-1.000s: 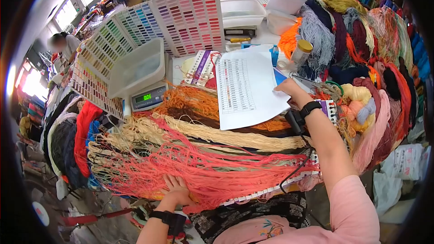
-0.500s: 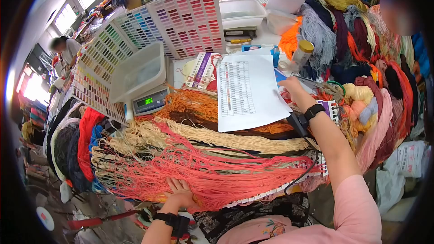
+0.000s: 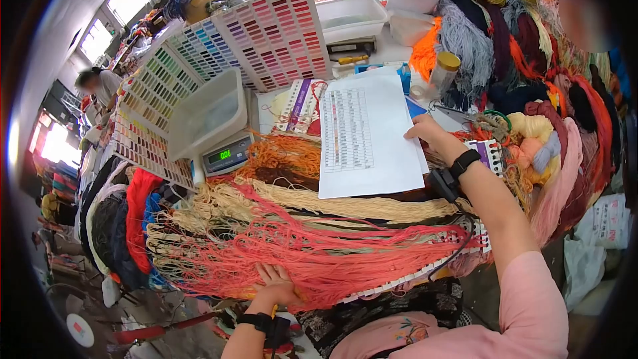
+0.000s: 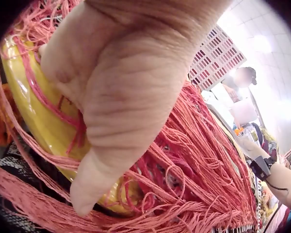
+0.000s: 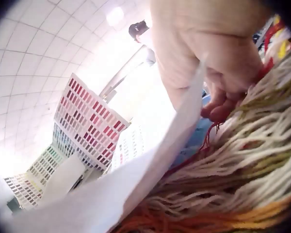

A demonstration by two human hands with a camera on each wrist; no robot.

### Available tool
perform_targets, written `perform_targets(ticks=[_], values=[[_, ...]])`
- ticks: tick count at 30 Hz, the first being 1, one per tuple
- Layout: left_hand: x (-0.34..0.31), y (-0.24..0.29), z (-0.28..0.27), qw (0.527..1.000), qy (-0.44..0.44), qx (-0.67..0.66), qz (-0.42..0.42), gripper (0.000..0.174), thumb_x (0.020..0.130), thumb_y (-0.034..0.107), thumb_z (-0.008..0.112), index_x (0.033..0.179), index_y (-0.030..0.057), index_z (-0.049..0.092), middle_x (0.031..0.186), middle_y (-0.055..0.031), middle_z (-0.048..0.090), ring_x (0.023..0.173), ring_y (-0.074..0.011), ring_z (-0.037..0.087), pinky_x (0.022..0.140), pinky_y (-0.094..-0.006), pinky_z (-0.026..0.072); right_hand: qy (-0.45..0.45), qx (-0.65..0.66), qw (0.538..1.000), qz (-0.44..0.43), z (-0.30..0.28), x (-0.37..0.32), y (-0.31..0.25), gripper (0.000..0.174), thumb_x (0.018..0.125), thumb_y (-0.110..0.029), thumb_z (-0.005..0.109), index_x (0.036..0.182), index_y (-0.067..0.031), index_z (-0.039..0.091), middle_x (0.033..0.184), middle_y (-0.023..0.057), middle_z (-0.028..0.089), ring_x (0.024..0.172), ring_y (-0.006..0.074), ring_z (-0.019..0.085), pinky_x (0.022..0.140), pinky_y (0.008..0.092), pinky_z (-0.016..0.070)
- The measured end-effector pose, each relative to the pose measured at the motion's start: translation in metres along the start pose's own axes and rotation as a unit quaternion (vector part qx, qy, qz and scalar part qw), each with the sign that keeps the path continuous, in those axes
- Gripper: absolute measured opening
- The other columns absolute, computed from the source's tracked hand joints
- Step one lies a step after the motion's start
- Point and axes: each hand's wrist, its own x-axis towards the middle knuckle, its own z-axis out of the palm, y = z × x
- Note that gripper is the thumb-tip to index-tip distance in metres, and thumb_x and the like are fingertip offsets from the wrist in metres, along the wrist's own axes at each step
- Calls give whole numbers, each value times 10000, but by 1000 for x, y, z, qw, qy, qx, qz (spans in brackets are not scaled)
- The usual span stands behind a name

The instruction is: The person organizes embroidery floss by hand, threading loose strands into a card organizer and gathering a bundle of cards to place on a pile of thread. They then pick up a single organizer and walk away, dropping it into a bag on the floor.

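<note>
The printed table sheet (image 3: 362, 149), lying over orange yarn (image 3: 286, 153), is pinched at its right edge by the right grip (image 3: 433, 135); coral yarn (image 3: 372, 249) is touched by the left grip (image 3: 279, 287), unclenched, its fingers spread.

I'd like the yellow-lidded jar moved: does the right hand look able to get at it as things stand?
Probably yes: nothing covers the jar, just beyond the right hand, though that hand must likely release the printed sheet.

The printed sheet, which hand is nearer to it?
Right. The right hand holds the printed sheet at its right edge; the left hand rests on the coral yarn, away from the sheet.
</note>
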Motion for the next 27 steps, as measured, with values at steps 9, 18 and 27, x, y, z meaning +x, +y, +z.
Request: perform_targets(ticks=[9, 18, 27], values=[[5, -3, 4, 1000, 3, 23, 7, 1260, 532, 605, 660, 1247, -143, -60, 1279, -377, -111, 1167, -520, -178, 857, -676, 120, -13, 103, 979, -176, -37, -11, -56, 216, 699, 27, 527, 910, 15, 570, 806, 54, 607, 691, 111, 570, 595, 238, 449], [0, -3, 0, 1000, 4, 22, 22, 1259, 538, 595, 661, 1242, -143, -78, 1271, -383, -122, 1159, -521, -196, 861, -678, 108, 141, -205, 888, -388, -69, 58, -64, 194, 737, -68, 523, 917, 0, 542, 771, 124, 600, 740, 223, 587, 667, 314, 457], [12, -7, 11, 998, 13, 52, 23, 1278, 518, 590, 676, 1236, -154, -75, 1271, -384, -121, 1156, -538, -175, 876, -655, 138, 246, -432, 806, -320, -44, 1, -12, 435, 707, -136, 534, 1115, -52, 410, 1054, 158, 459, 970, 330, 466, 791, 415, 393]])
